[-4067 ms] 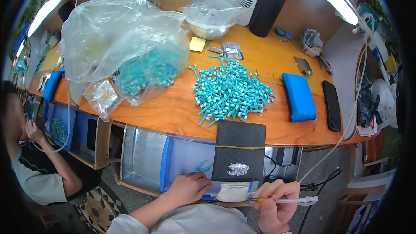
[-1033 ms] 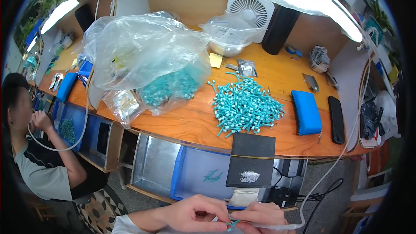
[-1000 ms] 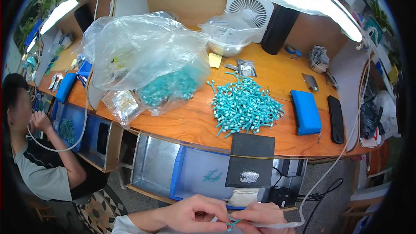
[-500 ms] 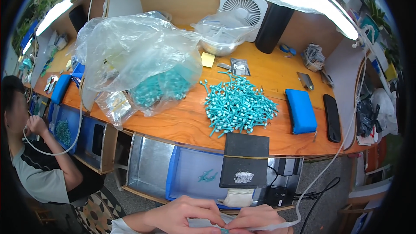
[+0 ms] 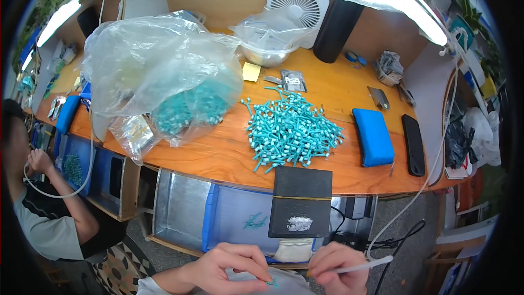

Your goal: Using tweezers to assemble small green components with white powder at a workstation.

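Wooden bench (image 5: 210, 150), left hand (image 5: 228, 271) pinching teal piece (image 5: 273, 283), right hand (image 5: 340, 266) gripping white pen-like tool (image 5: 364, 265), axis sideways, tip leftward

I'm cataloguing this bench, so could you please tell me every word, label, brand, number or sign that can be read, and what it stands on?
No text is readable here.
Grey packet behind the teal pile: a pale label, its print too small to read.
Yellow note: no writing that shows.
White tool in the right hand: no marking that I can make out.
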